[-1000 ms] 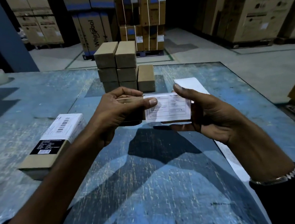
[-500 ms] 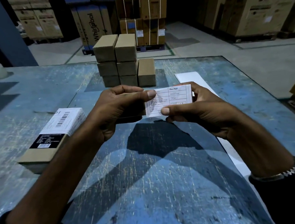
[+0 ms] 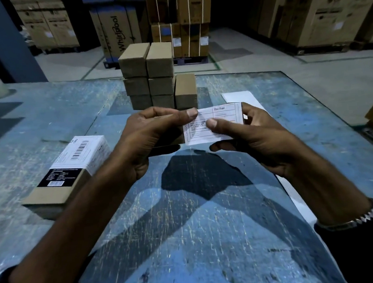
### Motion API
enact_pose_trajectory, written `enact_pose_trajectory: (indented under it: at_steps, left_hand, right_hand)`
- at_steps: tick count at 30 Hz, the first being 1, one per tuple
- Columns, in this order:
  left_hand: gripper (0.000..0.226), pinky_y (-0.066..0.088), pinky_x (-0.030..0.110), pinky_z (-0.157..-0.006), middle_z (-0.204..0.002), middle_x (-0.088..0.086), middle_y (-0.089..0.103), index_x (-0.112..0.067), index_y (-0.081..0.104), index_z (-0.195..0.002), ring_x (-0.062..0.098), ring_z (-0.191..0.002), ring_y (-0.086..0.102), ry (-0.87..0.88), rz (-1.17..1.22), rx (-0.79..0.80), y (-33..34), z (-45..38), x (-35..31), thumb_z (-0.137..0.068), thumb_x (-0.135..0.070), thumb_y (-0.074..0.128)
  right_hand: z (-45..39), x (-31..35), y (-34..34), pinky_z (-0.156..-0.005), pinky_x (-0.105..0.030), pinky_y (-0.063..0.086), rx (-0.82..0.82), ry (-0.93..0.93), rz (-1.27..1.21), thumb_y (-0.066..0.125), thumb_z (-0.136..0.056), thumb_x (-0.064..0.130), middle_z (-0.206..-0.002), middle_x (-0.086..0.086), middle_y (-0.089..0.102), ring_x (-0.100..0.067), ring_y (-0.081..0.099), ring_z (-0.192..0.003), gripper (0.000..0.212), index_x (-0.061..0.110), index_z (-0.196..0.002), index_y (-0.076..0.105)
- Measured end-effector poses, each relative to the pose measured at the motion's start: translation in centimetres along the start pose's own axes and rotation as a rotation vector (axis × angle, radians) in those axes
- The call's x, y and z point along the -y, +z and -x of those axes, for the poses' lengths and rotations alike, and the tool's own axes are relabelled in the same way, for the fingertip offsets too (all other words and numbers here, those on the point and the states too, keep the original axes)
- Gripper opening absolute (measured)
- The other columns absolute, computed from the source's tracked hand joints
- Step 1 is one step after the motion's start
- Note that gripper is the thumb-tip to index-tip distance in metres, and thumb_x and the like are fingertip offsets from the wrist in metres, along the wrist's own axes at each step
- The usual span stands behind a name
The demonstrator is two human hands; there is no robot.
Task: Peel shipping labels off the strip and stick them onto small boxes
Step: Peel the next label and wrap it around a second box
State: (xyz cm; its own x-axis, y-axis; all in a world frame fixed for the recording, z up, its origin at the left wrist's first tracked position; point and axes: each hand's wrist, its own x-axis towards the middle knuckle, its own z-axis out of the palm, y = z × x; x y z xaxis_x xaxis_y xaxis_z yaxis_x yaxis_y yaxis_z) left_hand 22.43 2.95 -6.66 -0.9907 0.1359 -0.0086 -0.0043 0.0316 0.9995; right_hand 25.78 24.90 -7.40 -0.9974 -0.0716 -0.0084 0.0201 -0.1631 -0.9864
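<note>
While both hands hover above the middle of the blue table (image 3: 45, 121), I see through the head camera the left hand (image 3: 145, 140) curled round a small box (image 3: 165, 140), mostly hidden by its fingers, thumb pinching the left end of the shipping label (image 3: 215, 123). My right hand (image 3: 254, 140) pinches the same label, thumb on its printed face and fingers behind. I judge the label thin, light and floppy, sticky on the back, so it is best held by its edges and laid from one end to avoid creases. A labelled box (image 3: 69, 170) lies near the left edge, the stack of plain boxes (image 3: 153, 77) stands toward the far edge, and the white strip (image 3: 240, 97) runs along the right side. Compared with half a second ago, the right thumb has slid leftward across the label, closer to the left thumb, and the label sits flatter against the box.
</note>
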Motion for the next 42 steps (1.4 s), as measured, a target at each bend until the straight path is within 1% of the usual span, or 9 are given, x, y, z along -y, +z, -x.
enact_pose_trajectory:
  at_steps: [5,10,13,20,24,29,33,36,42]
  left_hand:
    - [0.056,0.061,0.022,-0.064,-0.096,0.003,0.083,-0.014,0.077,-0.105,0.011,-0.080,0.080,-0.014,0.006,0.020,0.0,0.1,-0.2,-0.062,-0.049,0.087]
    - [0.051,0.059,0.021,-0.060,-0.092,0.002,0.083,-0.015,0.078,-0.102,0.008,-0.074,0.078,-0.006,-0.015,-0.003,0.2,0.2,0.0,-0.064,-0.048,0.089]
    - [0.052,0.058,0.020,-0.058,-0.094,0.000,0.083,-0.016,0.078,-0.102,0.006,-0.076,0.078,-0.012,-0.038,-0.019,0.3,0.2,0.3,-0.065,-0.051,0.088]
    - [0.059,0.056,0.018,-0.056,-0.094,-0.001,0.083,-0.014,0.076,-0.106,0.003,-0.074,0.075,-0.037,-0.034,0.000,0.4,0.3,0.1,-0.062,-0.051,0.089]
    - [0.053,0.058,0.022,-0.060,-0.098,0.001,0.083,-0.017,0.076,-0.100,0.013,-0.086,0.078,-0.054,-0.044,-0.010,-0.1,-0.1,0.3,-0.066,-0.057,0.087]
    - [0.058,0.058,0.026,-0.061,-0.100,0.005,0.083,-0.018,0.076,-0.101,0.019,-0.088,0.076,-0.081,-0.038,0.011,-0.5,-0.3,0.0,-0.063,-0.060,0.087]
    - [0.064,0.059,0.024,-0.061,-0.096,0.004,0.083,-0.016,0.077,-0.104,0.016,-0.082,0.076,-0.103,-0.037,0.023,-0.3,-0.2,-0.1,-0.060,-0.062,0.086]
    - [0.068,0.059,0.023,-0.059,-0.095,0.005,0.083,-0.012,0.076,-0.106,0.015,-0.078,0.076,-0.108,-0.066,0.036,-0.3,-0.1,-0.3,-0.060,-0.062,0.085]
    - [0.063,0.067,0.039,-0.071,-0.103,0.005,0.081,-0.020,0.074,-0.113,0.021,-0.094,0.075,-0.140,-0.036,-0.001,-0.5,-0.2,-0.2,-0.062,-0.051,0.092]
  right_hand:
    - [0.5,0.2,-0.1,-0.073,-0.029,0.063,0.035,-0.008,0.125,0.091,-0.076,0.005,-0.116,-0.013,0.081,-0.033,0.081,-0.096,0.076,0.011,-0.141,0.053]
    - [0.4,0.4,0.8,-0.069,-0.032,0.065,-0.062,0.061,0.099,0.081,-0.084,0.053,-0.113,-0.009,0.082,-0.031,0.082,-0.095,0.069,0.016,-0.138,0.061]
    - [0.1,-0.2,1.0,-0.074,-0.040,0.067,-0.110,0.037,0.164,0.083,-0.084,0.053,-0.110,-0.005,0.083,-0.025,0.082,-0.091,0.066,0.016,-0.135,0.063]
    - [0.6,0.6,-0.4,-0.057,-0.028,0.049,0.006,0.005,0.367,0.095,-0.071,0.031,-0.105,-0.004,0.082,-0.023,0.070,-0.068,0.066,0.018,-0.125,0.059]
    - [0.7,0.9,-0.8,-0.063,-0.029,0.053,0.061,-0.030,0.457,0.096,-0.071,0.018,-0.109,-0.001,0.082,-0.024,0.077,-0.079,0.078,0.028,-0.136,0.055]
    - [0.7,1.4,-1.7,-0.091,-0.046,0.065,0.195,0.047,0.480,0.102,-0.059,0.031,-0.125,0.004,0.078,-0.021,0.077,-0.112,0.096,0.039,-0.141,0.052]
    - [0.7,1.5,-1.5,-0.094,-0.050,0.064,0.110,0.024,0.263,0.094,-0.075,0.053,-0.132,-0.003,0.076,-0.023,0.075,-0.118,0.082,0.025,-0.144,0.060]
    - [0.7,1.1,-0.6,-0.086,-0.046,0.066,0.051,0.008,0.178,0.076,-0.086,0.048,-0.120,-0.007,0.080,-0.026,0.078,-0.108,0.050,0.018,-0.125,0.074]
    - [0.0,0.4,-0.4,-0.071,-0.038,0.067,-0.134,0.150,-0.041,0.088,-0.077,0.035,-0.112,-0.009,0.082,-0.022,0.081,-0.095,0.034,0.017,-0.105,0.082]
